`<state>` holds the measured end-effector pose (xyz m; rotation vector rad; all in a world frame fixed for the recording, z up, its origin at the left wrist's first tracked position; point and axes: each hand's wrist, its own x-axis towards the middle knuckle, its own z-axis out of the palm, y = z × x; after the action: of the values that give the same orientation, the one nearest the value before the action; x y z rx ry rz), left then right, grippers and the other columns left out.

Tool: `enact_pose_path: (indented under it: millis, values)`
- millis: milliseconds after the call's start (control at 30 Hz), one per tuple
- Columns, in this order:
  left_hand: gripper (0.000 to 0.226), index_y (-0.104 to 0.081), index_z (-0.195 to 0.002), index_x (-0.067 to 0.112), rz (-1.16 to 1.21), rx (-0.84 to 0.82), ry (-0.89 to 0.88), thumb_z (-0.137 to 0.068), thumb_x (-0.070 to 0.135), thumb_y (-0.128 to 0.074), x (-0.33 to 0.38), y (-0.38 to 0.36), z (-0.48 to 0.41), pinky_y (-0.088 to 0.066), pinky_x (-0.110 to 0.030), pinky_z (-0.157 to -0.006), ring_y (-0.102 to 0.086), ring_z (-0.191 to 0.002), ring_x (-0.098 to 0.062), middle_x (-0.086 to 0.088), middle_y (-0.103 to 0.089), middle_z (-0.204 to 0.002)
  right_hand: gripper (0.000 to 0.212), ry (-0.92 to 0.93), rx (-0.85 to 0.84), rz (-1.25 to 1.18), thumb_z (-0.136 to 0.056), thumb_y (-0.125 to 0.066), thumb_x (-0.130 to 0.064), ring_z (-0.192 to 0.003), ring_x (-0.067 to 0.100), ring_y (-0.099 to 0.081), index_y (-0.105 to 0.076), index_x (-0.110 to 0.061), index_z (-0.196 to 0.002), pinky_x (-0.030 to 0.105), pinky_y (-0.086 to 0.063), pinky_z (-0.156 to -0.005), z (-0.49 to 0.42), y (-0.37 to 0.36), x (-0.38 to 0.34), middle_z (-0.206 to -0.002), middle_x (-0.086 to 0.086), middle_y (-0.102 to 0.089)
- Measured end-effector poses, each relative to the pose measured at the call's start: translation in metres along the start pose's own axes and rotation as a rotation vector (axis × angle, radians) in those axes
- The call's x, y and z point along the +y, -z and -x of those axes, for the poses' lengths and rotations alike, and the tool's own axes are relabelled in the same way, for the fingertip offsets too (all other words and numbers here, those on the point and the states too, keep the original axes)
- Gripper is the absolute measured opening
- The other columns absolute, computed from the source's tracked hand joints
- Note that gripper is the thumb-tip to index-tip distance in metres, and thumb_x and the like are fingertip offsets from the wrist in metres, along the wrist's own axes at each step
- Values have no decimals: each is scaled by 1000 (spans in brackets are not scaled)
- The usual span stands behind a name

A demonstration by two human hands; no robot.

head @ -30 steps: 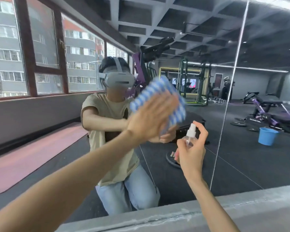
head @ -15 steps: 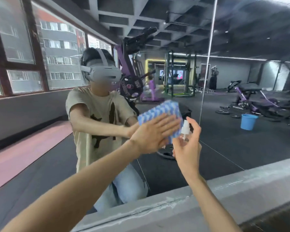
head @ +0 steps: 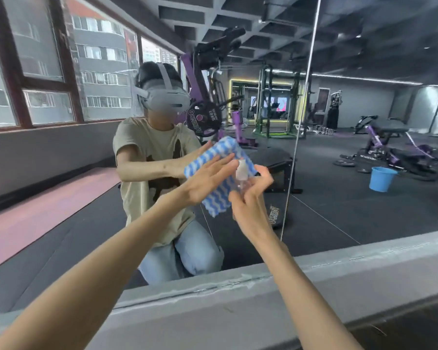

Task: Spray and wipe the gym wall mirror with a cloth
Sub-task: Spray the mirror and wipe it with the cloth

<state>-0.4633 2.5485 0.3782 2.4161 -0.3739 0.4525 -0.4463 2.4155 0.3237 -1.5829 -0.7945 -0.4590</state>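
Centrally, the left hand lay flat with straight fingers on the blue-and-white striped cloth, pressing it against the wall mirror. The cloth's corners extended past the hand at 12 o'clock and 6 o'clock. At 4 o'clock from the left hand, the right hand grasped a small clear spray bottle. Its fingers were curled round the body, and the white nozzle pointed up, overlapping the cloth's 3 o'clock edge. Whether the bottle touched the cloth could not be determined. A vertical panel seam ran down the glass at 3 o'clock of both hands. A blue bucket appeared in the reflection further out at 3 o'clock. A grey ledge bordered the mirror at 6 o'clock.
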Motion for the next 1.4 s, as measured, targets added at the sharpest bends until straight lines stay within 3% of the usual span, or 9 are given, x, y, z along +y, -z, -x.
enact_pose_path:
  millis: [167,267,433,567,700,900,1067,1200,1400]
  values:
    - [48,-68,-107,11,20,152,-56,-83,51,-58,6,8,17,-45,-24,-80,-60,-88,-11,-6,-67,-95,57,93,-17,-26,-90,-52,12,-112,10,-51,-21,5,-137,9,-43,-90,-9,-32,-6,-126,3,-36]
    - [27,-71,-103,11,-26,337,-87,-89,34,-65,0,18,30,-46,-25,-78,-62,-84,-21,-11,-71,-91,74,228,-122,85,-91,-59,-2,-114,-9,-41,-14,2,-150,-1,-30,-96,-24,-29,1,-125,8,-35]
    - [46,-65,-103,2,-38,543,-114,-89,44,-53,-4,32,44,-51,-49,-85,-64,-96,-29,-11,-64,-101,78,441,-217,461,-95,-30,-59,-126,22,-40,-18,-10,-154,33,-37,-105,-50,-26,7,-138,9,-34]
    - [41,-51,-125,2,-7,645,-87,-96,31,-48,-3,29,63,-41,-32,-105,-51,-116,-9,3,-55,-117,58,684,-56,546,-104,-27,-41,-121,29,-38,-31,-7,-150,38,-28,-104,-77,-23,14,-141,18,-43]
    - [27,-44,-125,7,5,658,48,-101,19,-42,-21,27,99,-41,-6,-84,-55,-91,14,12,-57,-105,51,804,171,757,-98,-42,-28,-132,32,-30,-41,-14,-147,47,-20,-115,-116,-38,10,-149,15,-40]
    - [25,-29,-112,58,9,790,174,-94,52,-45,-66,24,157,-48,-22,-78,-62,-90,-13,4,-62,-110,53,739,269,796,-101,-25,-32,-146,36,-24,-34,-17,-152,66,-9,-114,-114,-89,-25,-157,12,-30]
    - [65,-25,-132,51,-171,738,190,-82,38,-64,-92,27,188,-46,-15,-83,-55,-104,-9,4,-47,-130,54,782,197,831,-104,-23,-38,-148,35,-18,-23,-20,-155,64,-5,-116,-70,-127,-8,-161,8,-24]
    - [74,-34,-134,50,-206,674,297,-82,1,-52,-90,27,198,-49,-34,-55,-45,-46,-11,8,-56,-73,55,855,134,834,-103,-36,-34,-148,33,-18,-26,-20,-155,63,-7,-117,-43,-142,11,-160,7,-24]
    - [61,-36,-130,43,-146,747,423,-86,3,-49,-96,25,209,-47,-30,-39,-47,-37,-14,-8,-57,-65,57,837,167,823,-100,-37,-32,-148,33,-17,-26,-18,-155,62,-3,-117,-39,-148,13,-161,7,-22]
